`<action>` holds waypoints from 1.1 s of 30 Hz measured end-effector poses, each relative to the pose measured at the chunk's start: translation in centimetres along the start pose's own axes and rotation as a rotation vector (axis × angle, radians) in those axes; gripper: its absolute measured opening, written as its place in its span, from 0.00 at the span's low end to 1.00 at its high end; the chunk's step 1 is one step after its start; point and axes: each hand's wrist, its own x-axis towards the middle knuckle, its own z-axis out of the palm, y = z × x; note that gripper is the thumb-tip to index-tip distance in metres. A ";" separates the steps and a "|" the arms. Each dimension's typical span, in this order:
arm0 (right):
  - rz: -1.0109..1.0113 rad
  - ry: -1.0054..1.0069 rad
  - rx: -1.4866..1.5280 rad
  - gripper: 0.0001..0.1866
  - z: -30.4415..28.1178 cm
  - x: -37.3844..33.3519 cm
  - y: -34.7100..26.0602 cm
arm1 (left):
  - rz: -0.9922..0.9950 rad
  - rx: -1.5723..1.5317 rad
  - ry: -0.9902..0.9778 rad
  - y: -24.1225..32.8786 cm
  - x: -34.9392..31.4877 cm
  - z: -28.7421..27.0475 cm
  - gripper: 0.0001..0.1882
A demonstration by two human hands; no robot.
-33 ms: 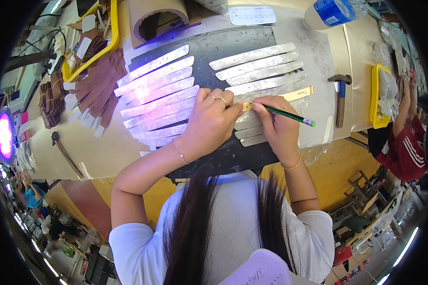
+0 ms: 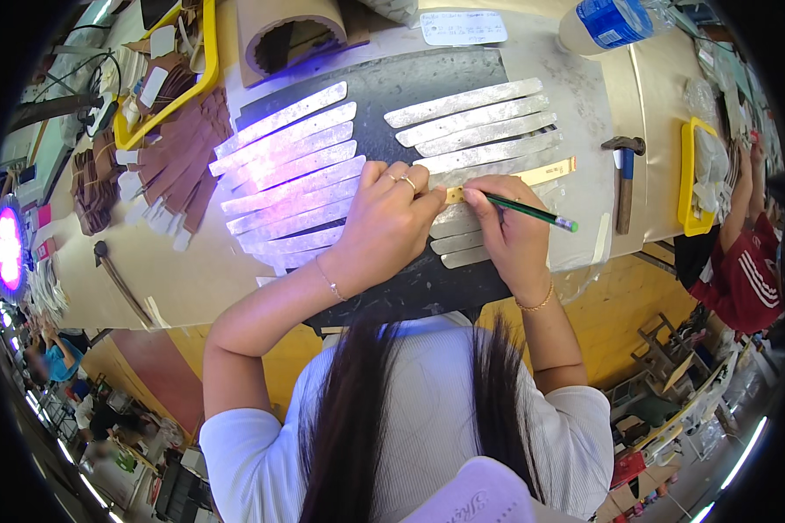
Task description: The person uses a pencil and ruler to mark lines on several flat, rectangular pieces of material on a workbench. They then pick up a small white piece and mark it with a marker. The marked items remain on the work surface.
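My left hand (image 2: 392,216) is closed, its fingertips pressing on the near end of a narrow yellow ruler (image 2: 548,172) with small dark markings. In my right hand (image 2: 515,234) is a green pencil (image 2: 532,211), its eraser end pointing right and its tip hidden by the fingers. Both hands meet over the ruler, which lies across the right group of silvery strips (image 2: 469,103). Another fan of silvery strips (image 2: 292,162) lies to the left, partly lit pink and violet. Under them is a dark mat (image 2: 371,96); my hands cover part of the strips.
A hammer (image 2: 624,187) lies on the right, near a yellow tray (image 2: 696,218). Another hammer (image 2: 120,283) rests at left, below brown strips (image 2: 179,161) and a yellow bin (image 2: 211,52). A brown roll (image 2: 292,30) and a blue-labelled bottle (image 2: 615,22) stand behind. People work on both sides.
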 end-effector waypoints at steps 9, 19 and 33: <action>0.158 -0.064 -0.012 0.07 -0.3 0.7 -0.3 | 0.012 0.011 -0.016 -0.4 0.3 0.1 0.09; 0.199 0.163 0.311 0.12 -1.7 -0.8 -0.3 | -0.001 -0.074 -0.005 0.7 -0.2 0.2 0.10; 0.217 0.205 0.325 0.08 -1.4 -1.6 0.1 | -0.009 -0.075 -0.032 0.8 -0.4 0.6 0.08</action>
